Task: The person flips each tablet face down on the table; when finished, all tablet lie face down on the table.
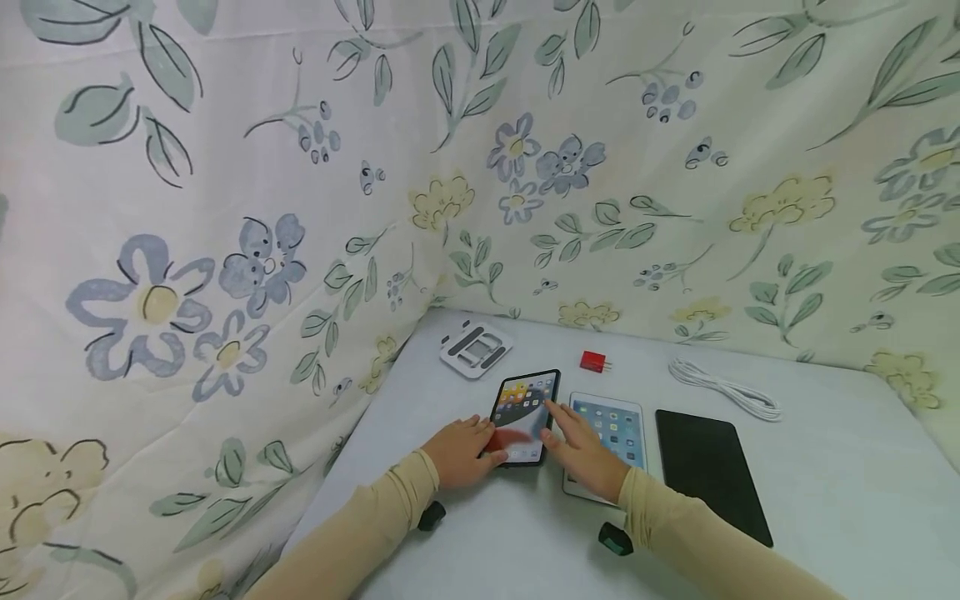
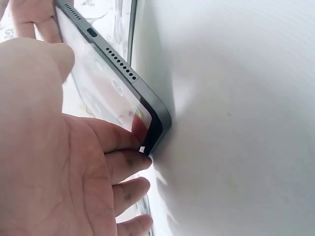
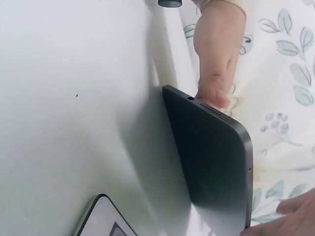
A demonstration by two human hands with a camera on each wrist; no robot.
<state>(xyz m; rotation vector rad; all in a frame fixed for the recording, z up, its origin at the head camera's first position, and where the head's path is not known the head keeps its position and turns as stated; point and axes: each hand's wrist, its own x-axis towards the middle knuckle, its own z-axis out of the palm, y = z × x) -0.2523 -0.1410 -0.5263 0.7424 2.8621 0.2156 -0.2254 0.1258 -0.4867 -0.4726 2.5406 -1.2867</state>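
Tilted over the table is a dark-framed tablet [image 1: 521,408] with a lit screen; its left edge is low, its right edge raised. At its lower left corner my left hand [image 1: 457,454] grips it, thumb by the bottom edge and fingers at the left edge. Speaker holes and a port show on that tablet's edge [image 2: 118,61] in the left wrist view. My right hand [image 1: 588,457] touches the raised right edge with extended fingers. The dark back [image 3: 211,152] faces the right wrist camera. A white tablet [image 1: 626,429], screen lit, lies partly under my right hand.
A black tablet [image 1: 708,471] lies to the right. Farther back are a coiled white cable [image 1: 723,387], a red plug adapter [image 1: 593,361] and a white stand-like piece [image 1: 476,350] with grey pads. Floral cloth [image 1: 465,250] borders the table at the back and left.
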